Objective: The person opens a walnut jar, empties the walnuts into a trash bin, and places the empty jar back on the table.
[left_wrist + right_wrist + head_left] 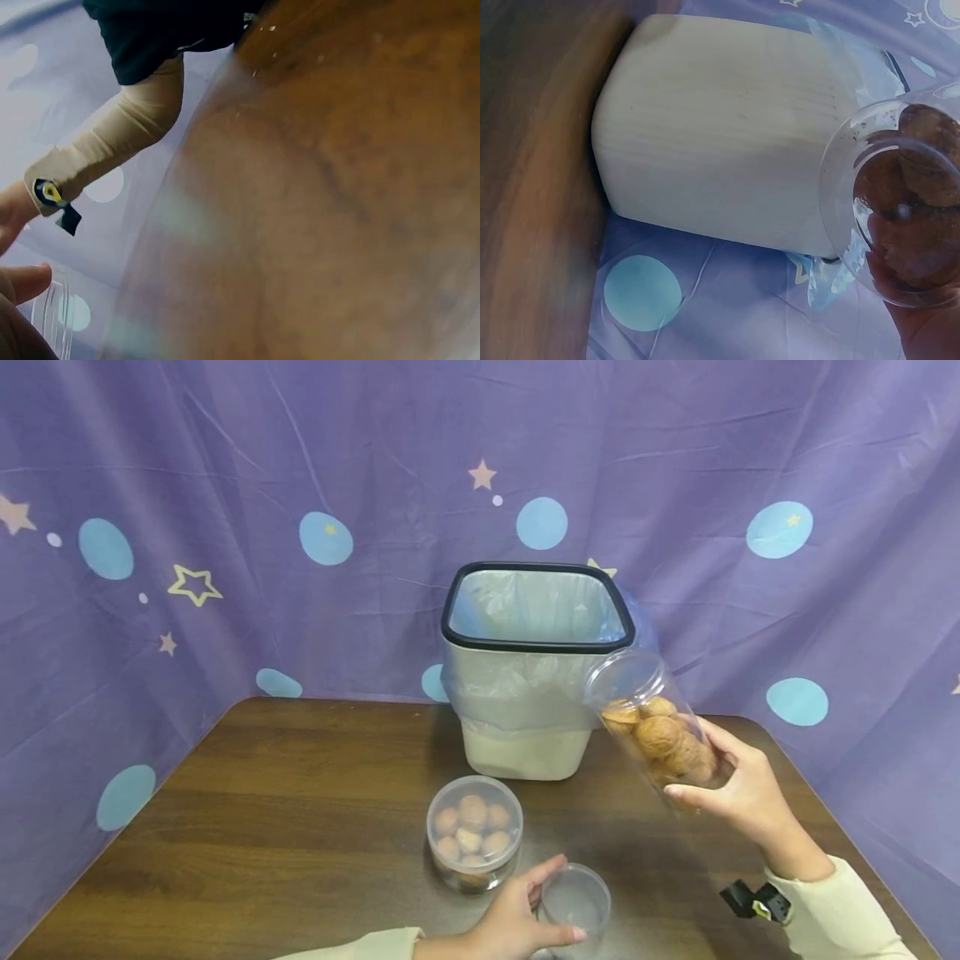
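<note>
Right hand [738,787]: I am curling fingers and thumb round the lower part of the tall jar [651,727], parted only by its width.
Tall jar: It is leaning, rim end up and toward the left, beside the front right corner of the bin [525,750]; whether they are touching, I cannot tell. Walnuts [678,758] are filling its lower part.
Left hand [513,917]: I am gripping a clear container [576,900], thumb and fingers spread partway around it.
Lidded jar [475,827]: It is standing upright on the table [300,818], just beyond my left hand, holding brown round pieces.
Bin: It is standing before the purple curtain [405,452], its liner [517,689] hanging outside below the black rim [540,647].
</note>
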The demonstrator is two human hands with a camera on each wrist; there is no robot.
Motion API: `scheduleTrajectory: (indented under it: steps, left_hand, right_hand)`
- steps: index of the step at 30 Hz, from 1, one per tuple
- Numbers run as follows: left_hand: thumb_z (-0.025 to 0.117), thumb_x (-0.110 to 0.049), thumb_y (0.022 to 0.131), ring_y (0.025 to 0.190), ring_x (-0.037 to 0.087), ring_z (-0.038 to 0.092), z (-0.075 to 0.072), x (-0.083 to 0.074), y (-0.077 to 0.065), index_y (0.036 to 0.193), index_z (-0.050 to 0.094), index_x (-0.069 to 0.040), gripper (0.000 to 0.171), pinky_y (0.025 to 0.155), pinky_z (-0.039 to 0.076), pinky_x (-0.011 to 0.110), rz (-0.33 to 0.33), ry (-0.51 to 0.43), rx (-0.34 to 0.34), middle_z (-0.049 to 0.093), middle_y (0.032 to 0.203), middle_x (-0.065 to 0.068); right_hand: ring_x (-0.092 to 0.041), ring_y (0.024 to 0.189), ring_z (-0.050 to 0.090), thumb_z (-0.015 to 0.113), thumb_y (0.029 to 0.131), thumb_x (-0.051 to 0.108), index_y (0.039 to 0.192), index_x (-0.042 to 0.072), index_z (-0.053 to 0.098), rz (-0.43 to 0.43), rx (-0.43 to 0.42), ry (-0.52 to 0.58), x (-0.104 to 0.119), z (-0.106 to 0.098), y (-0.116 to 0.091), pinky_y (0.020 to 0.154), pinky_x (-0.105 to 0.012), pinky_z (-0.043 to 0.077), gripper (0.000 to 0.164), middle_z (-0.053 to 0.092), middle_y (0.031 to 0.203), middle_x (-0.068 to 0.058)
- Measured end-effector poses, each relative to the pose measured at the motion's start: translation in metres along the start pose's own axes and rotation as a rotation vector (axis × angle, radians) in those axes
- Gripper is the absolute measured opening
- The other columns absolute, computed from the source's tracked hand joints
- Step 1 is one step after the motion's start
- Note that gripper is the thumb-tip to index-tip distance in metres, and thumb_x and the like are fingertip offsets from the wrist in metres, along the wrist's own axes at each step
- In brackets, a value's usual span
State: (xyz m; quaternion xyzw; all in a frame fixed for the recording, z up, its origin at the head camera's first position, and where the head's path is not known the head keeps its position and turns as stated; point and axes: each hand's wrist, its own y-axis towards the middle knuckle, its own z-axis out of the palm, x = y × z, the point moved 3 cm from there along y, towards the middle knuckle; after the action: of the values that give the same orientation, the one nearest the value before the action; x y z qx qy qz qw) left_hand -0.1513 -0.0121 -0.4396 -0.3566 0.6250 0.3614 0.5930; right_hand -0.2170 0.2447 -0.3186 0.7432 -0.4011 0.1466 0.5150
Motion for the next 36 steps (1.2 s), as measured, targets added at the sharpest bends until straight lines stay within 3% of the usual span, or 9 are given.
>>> scheduleTrajectory:
  steps: [7,12,18,26,36]
  left_hand:
    - [0.075,0.005,0.073,0.132,0.037,0.037,-0.002,0.005,0.003,0.137,0.036,0.011,0.075,0.108,0.026,0.050,-0.035,0.009,0.028,0.038,0.143,0.027]
    - [0.076,0.003,0.072,0.130,0.035,0.041,-0.003,0.007,0.004,0.138,0.037,0.008,0.077,0.108,0.032,0.040,-0.024,0.058,0.040,0.041,0.142,0.024]
    - [0.080,-0.008,0.070,0.126,0.022,0.046,-0.006,0.005,0.005,0.139,0.040,0.004,0.080,0.103,0.035,0.022,0.003,0.245,0.066,0.046,0.140,0.017]
    - [0.084,-0.016,0.068,0.125,0.020,0.047,-0.007,0.004,0.005,0.138,0.045,-0.001,0.081,0.104,0.036,0.026,0.021,0.415,0.076,0.050,0.138,0.011]
    - [0.085,-0.018,0.066,0.127,0.023,0.046,-0.008,0.004,0.006,0.137,0.046,-0.002,0.082,0.106,0.036,0.031,0.037,0.478,0.076,0.050,0.138,0.013]
  right_hand:
    - [0.010,0.102,0.055,0.078,0.055,-0.017,0.128,0.010,0.057,0.034,0.016,0.024,-0.003,-0.011,0.008,0.083,-0.004,0.041,0.080,0.058,0.116,0.026]
    - [0.008,0.100,0.057,0.073,0.063,-0.017,0.125,0.020,0.057,0.092,0.027,0.075,-0.004,-0.018,0.015,0.082,-0.006,0.043,0.075,0.060,0.113,0.024]
    - [0.008,0.095,0.059,0.072,0.067,-0.014,0.125,0.016,0.058,0.124,0.021,0.053,-0.005,-0.024,0.019,0.080,-0.007,0.045,0.067,0.062,0.107,0.024]
    - [0.006,0.092,0.061,0.071,0.071,-0.012,0.126,0.019,0.057,0.175,0.030,0.091,-0.008,-0.032,0.029,0.077,-0.007,0.046,0.064,0.064,0.104,0.021]
    - [0.006,0.089,0.061,0.075,0.074,-0.002,0.128,0.012,0.057,0.232,-0.002,-0.005,-0.009,-0.037,0.044,0.076,-0.008,0.046,0.058,0.064,0.099,0.025]
